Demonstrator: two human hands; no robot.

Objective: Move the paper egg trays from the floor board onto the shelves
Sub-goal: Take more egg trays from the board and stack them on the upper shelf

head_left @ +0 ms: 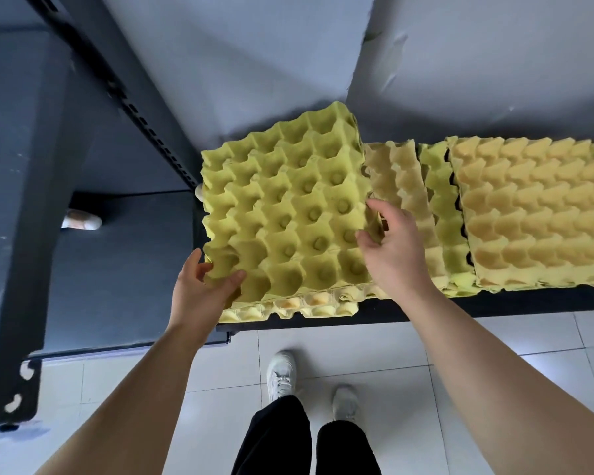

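**A:** Head camera first: where is the tray?

**B:** The green egg tray (288, 214) is mid-frame, tilted up off the stack (288, 308) on the black floor board (460, 305). It is not yet on a shelf.

**A:** And the hands?

**B:** The left hand (203, 289) pinches its seven o'clock corner, thumb on top and fingers underneath. The right hand (391, 248) curls round the three o'clock rim. Holding opposite sides probably keeps the flimsy pulp from sagging.

**A:** Anything else?

**B:** More trays (528, 214) lie at three o'clock. The rack upright (124, 90) runs toward ten o'clock, which is likely where this one goes.
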